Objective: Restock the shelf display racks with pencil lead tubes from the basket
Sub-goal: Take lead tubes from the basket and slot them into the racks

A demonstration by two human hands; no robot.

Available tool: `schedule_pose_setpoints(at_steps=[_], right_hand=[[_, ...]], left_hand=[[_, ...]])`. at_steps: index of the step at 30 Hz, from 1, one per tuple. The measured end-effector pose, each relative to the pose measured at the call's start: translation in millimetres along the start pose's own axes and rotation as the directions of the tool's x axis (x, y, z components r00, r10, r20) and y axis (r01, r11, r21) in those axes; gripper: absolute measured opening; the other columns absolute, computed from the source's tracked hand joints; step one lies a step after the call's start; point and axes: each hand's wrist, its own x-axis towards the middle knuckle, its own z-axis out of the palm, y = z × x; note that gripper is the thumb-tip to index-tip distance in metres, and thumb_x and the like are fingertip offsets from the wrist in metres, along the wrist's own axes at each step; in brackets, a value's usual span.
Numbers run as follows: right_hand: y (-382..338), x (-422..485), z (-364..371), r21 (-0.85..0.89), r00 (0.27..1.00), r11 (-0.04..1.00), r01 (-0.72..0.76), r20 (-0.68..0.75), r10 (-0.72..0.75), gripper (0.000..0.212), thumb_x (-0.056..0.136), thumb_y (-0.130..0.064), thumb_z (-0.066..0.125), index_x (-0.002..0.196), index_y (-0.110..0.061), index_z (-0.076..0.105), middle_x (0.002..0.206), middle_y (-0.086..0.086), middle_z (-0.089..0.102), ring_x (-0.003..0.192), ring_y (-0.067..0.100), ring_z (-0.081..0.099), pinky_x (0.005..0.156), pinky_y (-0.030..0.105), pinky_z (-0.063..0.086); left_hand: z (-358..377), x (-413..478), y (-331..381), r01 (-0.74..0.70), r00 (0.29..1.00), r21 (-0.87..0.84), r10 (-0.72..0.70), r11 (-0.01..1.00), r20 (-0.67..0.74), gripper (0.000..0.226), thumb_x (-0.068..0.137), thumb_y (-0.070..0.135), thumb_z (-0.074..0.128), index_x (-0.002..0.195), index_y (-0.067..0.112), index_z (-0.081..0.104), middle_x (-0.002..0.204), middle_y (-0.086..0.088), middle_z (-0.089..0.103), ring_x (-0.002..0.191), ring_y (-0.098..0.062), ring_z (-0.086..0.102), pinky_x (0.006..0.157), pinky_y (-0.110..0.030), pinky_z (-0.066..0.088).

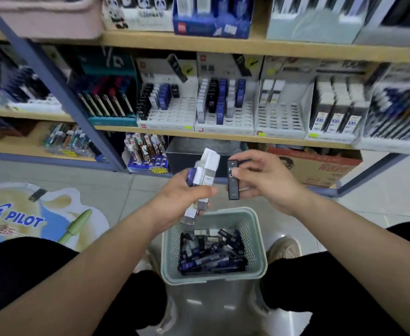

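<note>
Here right hand (267, 180) pinches black tube (233, 180) (L holds bundle).

"PILOT" on floor sticker (25, 220)

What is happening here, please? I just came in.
A person faces a shop shelf, restocking pencil lead tubes. The left hand grips a bundle of white and blue tubes, and the right hand holds a single black tube beside it. Below, between the knees, a green basket holds many more tubes. The white display racks have many empty slots.
</note>
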Motion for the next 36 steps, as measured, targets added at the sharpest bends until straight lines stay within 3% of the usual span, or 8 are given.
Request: schedule_pose_setpoints(at_steps=[5,13,17,20,22,25,29,36], right_hand=[[-47.1,16.3,-19.0,-0.086,0.997,0.994,0.066,-0.044,-0.070,0.009,0.091,-0.010,0.069,0.099,-0.015,0.069,0.079,0.009,0.072,0.066,0.021,0.069,0.054,0.027,0.055],[-50.1,74.9,-19.9,-0.135,0.964,0.987,0.090,-0.237,-0.121,0.011,0.090,-0.008,0.071,0.100,-0.009,0.066,0.091,0.017,0.065,0.067,0.024,0.074,0.062,0.032,0.062],[-58.1,120.4,1.1,-0.313,0.960,0.939,0.140,-0.189,-0.207,0.010,0.089,-0.011,0.072,0.097,-0.011,0.066,0.090,0.019,0.070,0.071,0.020,0.074,0.060,0.034,0.060],[-68.6,160.7,26.8,-0.399,0.944,0.891,0.216,-0.149,-0.295,0.012,0.088,-0.010,0.073,0.091,-0.019,0.066,0.084,0.015,0.070,0.070,0.016,0.071,0.059,0.025,0.056],[-72.7,190.6,44.3,-0.457,0.929,0.852,0.256,-0.128,-0.348,0.010,0.087,-0.015,0.075,0.090,-0.022,0.068,0.084,0.010,0.070,0.074,0.018,0.070,0.067,0.028,0.059],[-76.4,233.2,64.0,-0.610,0.903,0.737,0.290,-0.081,-0.422,0.009,0.088,-0.022,0.074,0.095,-0.023,0.069,0.083,-0.005,0.068,0.079,0.009,0.066,0.072,0.024,0.055],[-81.7,280.5,72.4,-0.698,0.897,0.675,0.239,-0.108,-0.429,0.008,0.089,-0.024,0.072,0.096,-0.024,0.069,0.077,-0.016,0.063,0.082,0.012,0.065,0.077,0.028,0.053],[-78.4,326.0,76.0,-0.789,0.939,0.603,0.119,-0.107,-0.326,0.005,0.093,-0.026,0.068,0.096,-0.028,0.065,0.084,-0.011,0.062,0.088,0.012,0.061,0.077,0.024,0.042]], left_hand=[[-13.3,12.4,42.3,-0.045,0.999,0.077,0.043,0.996,0.024,0.032,0.071,0.021,0.079,0.093,0.018,0.056,0.064,0.001,0.059,0.059,-0.021,0.058,0.063,-0.042,0.043],[-34.3,45.8,45.5,-0.070,0.989,0.085,0.080,0.994,-0.123,0.022,0.087,0.011,0.075,0.098,0.015,0.056,0.069,-0.003,0.059,0.057,-0.017,0.059,0.053,-0.032,0.046],[-57.1,58.6,50.3,-0.059,0.982,0.077,0.071,0.995,-0.176,0.020,0.088,0.011,0.073,0.094,0.016,0.055,0.065,-0.003,0.057,0.051,-0.014,0.056,0.046,-0.026,0.044],[-84.8,63.2,52.1,-0.056,0.969,0.081,0.074,0.995,-0.235,0.015,0.089,0.011,0.072,0.096,0.012,0.058,0.069,-0.008,0.058,0.051,-0.014,0.056,0.048,-0.028,0.046],[-104.4,64.4,52.1,-0.043,0.953,0.086,0.067,0.995,-0.297,0.016,0.090,0.014,0.072,0.100,0.010,0.060,0.070,-0.010,0.060,0.051,-0.014,0.057,0.048,-0.027,0.047],[-128.3,62.5,50.7,-0.033,0.928,0.053,0.050,0.998,-0.369,0.017,0.090,0.014,0.072,0.101,0.010,0.059,0.066,-0.010,0.061,0.051,-0.018,0.054,0.047,-0.028,0.046],[-146.0,56.3,49.8,-0.059,0.918,-0.010,0.050,0.998,-0.393,0.014,0.090,0.012,0.071,0.099,0.009,0.061,0.063,-0.008,0.059,0.053,-0.018,0.051,0.048,-0.026,0.047],[-156.0,58.4,50.9,-0.075,0.917,-0.024,0.060,0.997,-0.395,0.023,0.088,0.019,0.073,0.106,0.014,0.061,0.072,-0.006,0.060,0.058,-0.016,0.056,0.055,-0.027,0.051]])
